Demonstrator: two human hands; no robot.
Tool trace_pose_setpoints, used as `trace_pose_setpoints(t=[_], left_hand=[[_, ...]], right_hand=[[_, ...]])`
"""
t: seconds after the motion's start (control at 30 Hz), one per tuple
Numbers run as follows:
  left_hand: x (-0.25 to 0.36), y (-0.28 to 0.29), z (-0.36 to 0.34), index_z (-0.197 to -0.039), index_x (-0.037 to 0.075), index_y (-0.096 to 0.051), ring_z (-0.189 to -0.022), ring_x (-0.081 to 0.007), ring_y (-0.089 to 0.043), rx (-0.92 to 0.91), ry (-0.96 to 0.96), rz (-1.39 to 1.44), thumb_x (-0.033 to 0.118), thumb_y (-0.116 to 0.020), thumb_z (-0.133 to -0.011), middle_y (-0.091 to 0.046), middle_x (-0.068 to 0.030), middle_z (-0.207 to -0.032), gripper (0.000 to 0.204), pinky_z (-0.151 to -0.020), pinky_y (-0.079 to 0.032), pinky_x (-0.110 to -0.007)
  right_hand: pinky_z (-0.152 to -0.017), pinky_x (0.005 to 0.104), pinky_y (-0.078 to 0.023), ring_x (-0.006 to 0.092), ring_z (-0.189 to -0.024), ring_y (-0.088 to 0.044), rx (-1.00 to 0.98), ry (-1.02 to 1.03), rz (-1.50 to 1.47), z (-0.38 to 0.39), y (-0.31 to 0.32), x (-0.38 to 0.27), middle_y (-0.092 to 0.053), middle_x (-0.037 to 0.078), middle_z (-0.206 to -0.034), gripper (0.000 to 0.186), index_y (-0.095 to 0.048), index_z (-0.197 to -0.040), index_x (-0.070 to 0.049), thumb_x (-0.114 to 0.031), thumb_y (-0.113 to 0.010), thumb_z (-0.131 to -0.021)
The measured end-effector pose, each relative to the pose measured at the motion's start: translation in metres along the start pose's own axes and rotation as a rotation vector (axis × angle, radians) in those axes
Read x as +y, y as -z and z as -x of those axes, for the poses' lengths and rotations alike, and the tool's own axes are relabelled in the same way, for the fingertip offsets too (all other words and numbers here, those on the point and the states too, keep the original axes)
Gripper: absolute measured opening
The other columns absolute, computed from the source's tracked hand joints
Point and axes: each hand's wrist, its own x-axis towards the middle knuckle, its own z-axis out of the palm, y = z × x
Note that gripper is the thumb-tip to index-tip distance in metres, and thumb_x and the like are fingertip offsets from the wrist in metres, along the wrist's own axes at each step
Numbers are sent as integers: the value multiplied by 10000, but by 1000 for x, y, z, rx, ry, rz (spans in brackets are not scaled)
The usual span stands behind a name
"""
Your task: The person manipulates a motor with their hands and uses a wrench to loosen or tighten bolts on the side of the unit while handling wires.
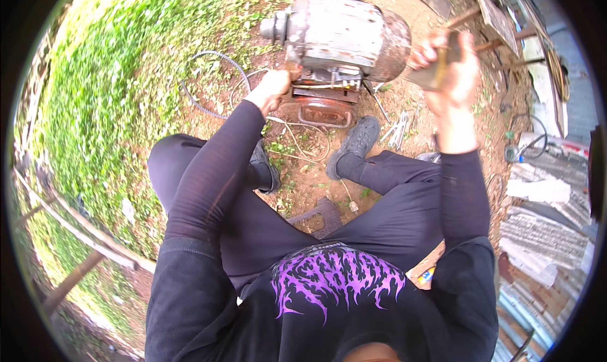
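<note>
In front of me stands an old electric motor [344,30] with worn, flaking grey-white paint, rust on its round right end and a stepped pulley [274,28] at its left. Beneath it is a rusty metal base [324,112]. My left hand [273,89] is closed on the motor's lower left edge; its fingertips are partly hidden there. Raised just right of the motor, my right hand [456,71] holds a flat grey-brown piece [430,76] between thumb and fingers. Motion blurs it, and I cannot tell whether it touches the motor's end.
A belt-like loop [218,53] lies on the grass to the left. Thin cord [306,150] runs over the soil between my shoes [359,137]. Several white sticks [398,131] lie right of the base. Corrugated sheets [537,235] and boards [493,14] line the right side.
</note>
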Motion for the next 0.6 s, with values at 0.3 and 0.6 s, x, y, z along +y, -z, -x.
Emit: trace_pose_setpoints(t=[0.3, 0.6], left_hand=[[-104, 79, -79, -872, 56, -598, -587, -194, -549, 140, -469, -321, 281, -587, -927, -586, -76, -753, 232, -461, -498, -366], [15, -22, 27, -852, 70, -601, -532, -117, -462, -40, 107, 451, 231, -620, -928, -461, -11, -641, 178, -464, -519, -299]], right_hand=[[-541, 330, -393, 237, -535, -491, -140, 1216, 1118, -53, -126, 168, -512, 89, -629, 96, -500, -796, -3, -69, -438, -829], [-497, 349, -388, 271, -484, -501, -319, 997, 1272, -61, -70, 143, -502, 84, -548, 392, -524, -631, -33, -280, -445, -926]])
